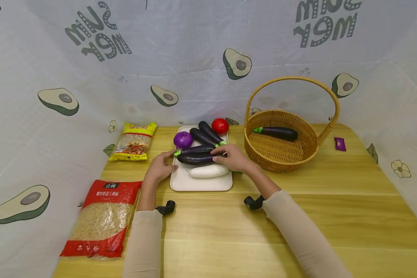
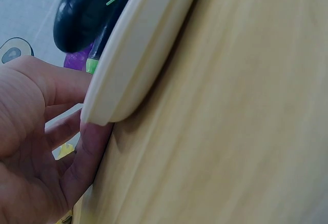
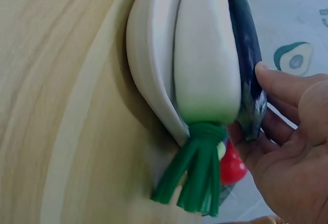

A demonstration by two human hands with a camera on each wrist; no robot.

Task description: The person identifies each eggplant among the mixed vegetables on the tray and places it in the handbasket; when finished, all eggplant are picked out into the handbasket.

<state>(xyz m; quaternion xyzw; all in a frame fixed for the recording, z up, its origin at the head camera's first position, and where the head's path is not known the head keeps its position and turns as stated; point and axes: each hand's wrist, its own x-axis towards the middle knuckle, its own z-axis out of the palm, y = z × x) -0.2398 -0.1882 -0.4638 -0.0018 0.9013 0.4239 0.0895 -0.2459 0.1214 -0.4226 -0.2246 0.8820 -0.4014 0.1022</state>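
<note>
A white tray [image 1: 201, 185] bears several vegetables in the head view. My left hand [image 1: 160, 166] holds the tray's left rim, its fingers and thumb at the edge in the left wrist view. With thumb and fingers, my right hand [image 1: 234, 158] grips the stem end of a dark eggplant [image 1: 197, 159], which lies across the tray. In front of it lies a white radish [image 1: 208, 171], whose green leaves [image 3: 197, 178] show in the right wrist view. Behind it are three more eggplants [image 1: 204, 137], a purple onion [image 1: 183, 139] and a red tomato [image 1: 220, 126].
Right of the tray stands a wicker basket [image 1: 281, 166] with a tall handle and one eggplant [image 1: 279, 133] inside. A yellow food bag [image 1: 133, 142] and a red pasta bag [image 1: 102, 218] lie at left. At far right is a small purple packet [image 1: 340, 144].
</note>
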